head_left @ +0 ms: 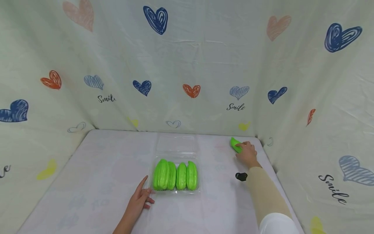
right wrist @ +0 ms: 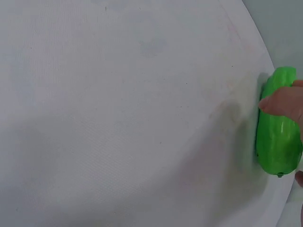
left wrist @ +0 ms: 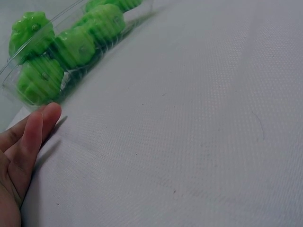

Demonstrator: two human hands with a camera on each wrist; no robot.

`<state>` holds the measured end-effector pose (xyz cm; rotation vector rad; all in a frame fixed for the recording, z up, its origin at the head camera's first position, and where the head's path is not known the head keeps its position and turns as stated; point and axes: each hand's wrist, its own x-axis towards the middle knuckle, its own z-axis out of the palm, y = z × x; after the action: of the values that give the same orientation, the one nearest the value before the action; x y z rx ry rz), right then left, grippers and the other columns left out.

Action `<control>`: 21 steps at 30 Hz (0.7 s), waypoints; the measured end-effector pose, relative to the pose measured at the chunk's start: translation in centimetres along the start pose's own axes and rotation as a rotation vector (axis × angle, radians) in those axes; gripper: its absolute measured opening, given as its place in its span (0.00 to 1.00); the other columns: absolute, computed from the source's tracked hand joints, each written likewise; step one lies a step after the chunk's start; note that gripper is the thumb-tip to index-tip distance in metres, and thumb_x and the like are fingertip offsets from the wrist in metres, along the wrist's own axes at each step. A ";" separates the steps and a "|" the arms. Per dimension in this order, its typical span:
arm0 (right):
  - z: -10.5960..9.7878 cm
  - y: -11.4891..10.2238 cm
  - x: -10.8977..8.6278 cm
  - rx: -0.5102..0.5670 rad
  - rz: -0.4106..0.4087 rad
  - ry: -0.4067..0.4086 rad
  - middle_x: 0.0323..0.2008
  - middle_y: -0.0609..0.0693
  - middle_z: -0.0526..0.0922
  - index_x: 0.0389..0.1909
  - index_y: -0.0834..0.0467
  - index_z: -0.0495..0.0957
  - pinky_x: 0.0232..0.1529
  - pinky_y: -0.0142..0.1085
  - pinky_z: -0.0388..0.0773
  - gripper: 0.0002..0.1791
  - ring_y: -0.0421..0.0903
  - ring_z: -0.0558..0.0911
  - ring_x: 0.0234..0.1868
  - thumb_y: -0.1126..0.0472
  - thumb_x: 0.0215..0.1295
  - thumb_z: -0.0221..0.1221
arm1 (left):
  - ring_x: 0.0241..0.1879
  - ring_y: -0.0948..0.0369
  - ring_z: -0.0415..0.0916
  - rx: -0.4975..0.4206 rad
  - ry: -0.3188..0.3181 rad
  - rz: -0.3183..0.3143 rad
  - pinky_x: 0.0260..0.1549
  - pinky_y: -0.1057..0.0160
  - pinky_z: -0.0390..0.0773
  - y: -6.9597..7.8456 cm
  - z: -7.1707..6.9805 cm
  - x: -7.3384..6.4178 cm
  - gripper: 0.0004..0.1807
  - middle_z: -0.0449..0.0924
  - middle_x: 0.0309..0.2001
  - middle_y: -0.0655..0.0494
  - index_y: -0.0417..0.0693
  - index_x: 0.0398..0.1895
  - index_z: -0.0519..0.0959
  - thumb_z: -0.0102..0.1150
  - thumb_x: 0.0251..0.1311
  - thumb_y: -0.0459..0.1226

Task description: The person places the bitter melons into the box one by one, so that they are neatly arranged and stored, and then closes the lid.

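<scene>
We see the right hand [head_left: 247, 154] curled round a green vegetable [right wrist: 278, 142], its thumb across one side — the piece sits right at that hand's fingertips. Our left hand [head_left: 139, 196] is loosely spread and grips nothing, its fingertips at the near corner of a clear box [head_left: 176, 192]. To that hand's right — inside the box — we see more green pieces [head_left: 181, 177], one stacked on another.

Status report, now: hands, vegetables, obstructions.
Right hand grips lone green vegetable. Left hand beside open container. More green vegetables inside. Nothing visibly in the way.
</scene>
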<state>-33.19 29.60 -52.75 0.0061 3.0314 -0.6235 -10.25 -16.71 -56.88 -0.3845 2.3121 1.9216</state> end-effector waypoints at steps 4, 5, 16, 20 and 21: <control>-0.2 0.3 0.1 0.000 -0.049 0.021 0.58 0.68 0.63 0.57 0.62 0.76 0.55 0.60 0.66 0.25 0.68 0.63 0.58 0.67 0.56 0.66 | 0.31 0.55 0.81 0.008 0.004 -0.005 0.25 0.60 0.81 0.1 0.1 -0.1 0.34 0.80 0.43 0.47 0.55 0.77 0.51 0.50 0.73 0.46; -0.3 0.4 0.1 0.003 -0.056 0.024 0.57 0.69 0.64 0.57 0.63 0.77 0.55 0.59 0.67 0.25 0.68 0.63 0.57 0.68 0.56 0.66 | 0.31 0.55 0.81 0.012 0.006 -0.009 0.25 0.60 0.81 0.1 0.1 -0.1 0.34 0.80 0.43 0.47 0.55 0.77 0.51 0.50 0.72 0.46; 0.3 0.9 0.2 0.163 -0.026 0.041 0.58 0.72 0.61 0.57 0.68 0.75 0.59 0.59 0.66 0.26 0.70 0.65 0.58 0.75 0.54 0.65 | 0.30 0.55 0.81 0.026 0.003 -0.013 0.24 0.60 0.81 0.3 0.0 -0.1 0.34 0.79 0.42 0.47 0.55 0.77 0.51 0.50 0.72 0.47; 0.4 0.9 0.1 0.215 -0.024 0.062 0.57 0.73 0.60 0.57 0.70 0.74 0.59 0.59 0.66 0.26 0.70 0.65 0.58 0.77 0.53 0.63 | 0.30 0.55 0.81 0.022 0.003 -0.008 0.24 0.60 0.81 0.2 0.0 0.0 0.34 0.79 0.42 0.47 0.55 0.77 0.51 0.50 0.72 0.47; 0.4 0.9 0.1 0.229 -0.022 0.069 0.57 0.73 0.60 0.57 0.70 0.74 0.59 0.59 0.65 0.26 0.70 0.65 0.58 0.77 0.53 0.63 | 0.30 0.55 0.81 0.021 0.004 -0.007 0.24 0.60 0.81 0.2 0.0 0.0 0.34 0.79 0.42 0.47 0.55 0.77 0.51 0.50 0.73 0.47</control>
<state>-33.23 30.26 -53.43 0.0026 3.0091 -0.9881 -10.29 -16.67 -56.70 -0.3942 2.3281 1.8935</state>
